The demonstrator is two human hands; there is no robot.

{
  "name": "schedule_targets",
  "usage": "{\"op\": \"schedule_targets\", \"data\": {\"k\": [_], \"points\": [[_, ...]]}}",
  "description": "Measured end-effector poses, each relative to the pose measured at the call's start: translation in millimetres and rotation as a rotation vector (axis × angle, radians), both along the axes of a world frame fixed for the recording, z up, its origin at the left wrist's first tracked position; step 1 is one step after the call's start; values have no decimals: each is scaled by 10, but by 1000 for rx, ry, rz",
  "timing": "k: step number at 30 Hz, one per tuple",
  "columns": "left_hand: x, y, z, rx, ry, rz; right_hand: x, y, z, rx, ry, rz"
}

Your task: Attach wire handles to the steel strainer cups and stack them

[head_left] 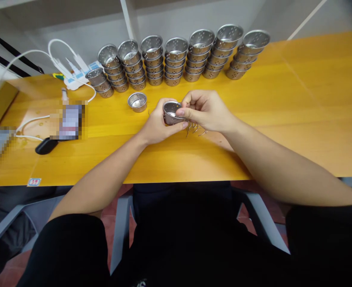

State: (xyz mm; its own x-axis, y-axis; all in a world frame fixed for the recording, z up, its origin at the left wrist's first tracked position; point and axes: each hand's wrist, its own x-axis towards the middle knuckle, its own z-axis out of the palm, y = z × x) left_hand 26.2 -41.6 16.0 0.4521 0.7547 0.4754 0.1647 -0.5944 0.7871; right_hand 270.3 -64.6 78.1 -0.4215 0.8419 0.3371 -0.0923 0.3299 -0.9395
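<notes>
My left hand (159,125) is wrapped around a small perforated metal cup (173,115), holding it tilted a little above the table. At the cup's right rim, my right hand (204,109) has thumb and forefinger pinched together; whatever sits between those fingertips is too small to make out. Several thin bent wire pieces (195,127) lie on the table just under the right hand, partly hidden by it. A single metal cup (137,103) stands upright on the table to the left of my left hand, with a thin wire showing inside.
Stacks of perforated metal cups (173,71) line the back of the yellow table (298,119). At the left are a white power strip (76,79) with cables, a blurred phone (71,122) and a black oval object (46,146). A number label (34,182) marks the front edge.
</notes>
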Motion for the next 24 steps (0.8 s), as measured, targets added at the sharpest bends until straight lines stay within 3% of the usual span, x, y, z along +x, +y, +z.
{"op": "schedule_targets", "data": {"k": [5,12,16,24], "points": [[-6,29,-50,22,-2,-16,19,27,-74,61,-12,-9],[-67,229,-238,20,-32,24,140,92,-167,357,-172,-246],[-111,293,-294,46,-30,45,200,99,-161,498,-320,-248],[-112,301,-316,150,-57,-6,205,133,-245,612,-418,-166]]}}
